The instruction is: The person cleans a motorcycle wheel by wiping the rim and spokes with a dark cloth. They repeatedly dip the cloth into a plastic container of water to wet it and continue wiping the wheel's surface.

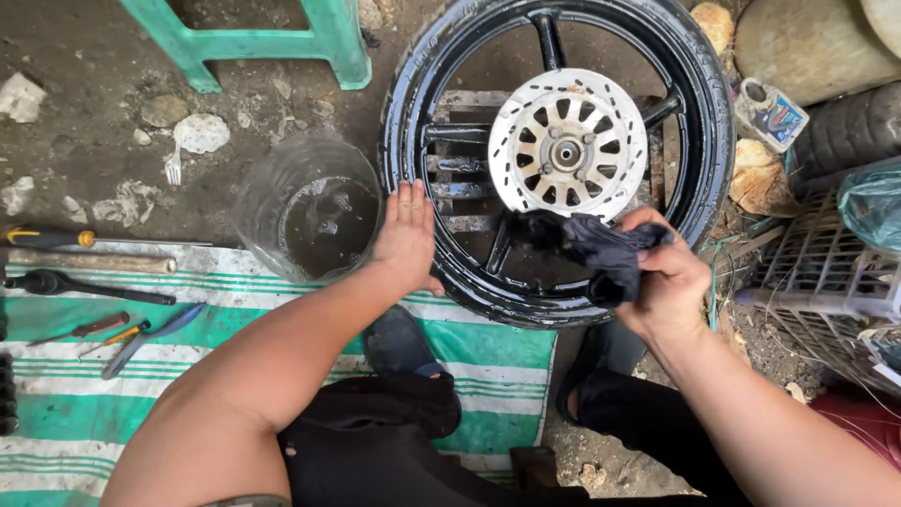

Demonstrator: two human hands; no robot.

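Head view, crumpled black rag (591, 249), glossy wheel (554, 160)

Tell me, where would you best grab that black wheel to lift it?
Probably by the black wheel's near rim, coming from the person's side: it lies flat and that edge is bare. The left hand already rests there. The spokes also offer a grip; the brake disc looks thin-edged.

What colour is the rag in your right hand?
Black rag, bunched in the right hand; head view.

green plastic stool (253, 42), clear water bucket (305, 207), striped mat (235, 376), screwdrivers (89, 329), grey crate (826, 272)
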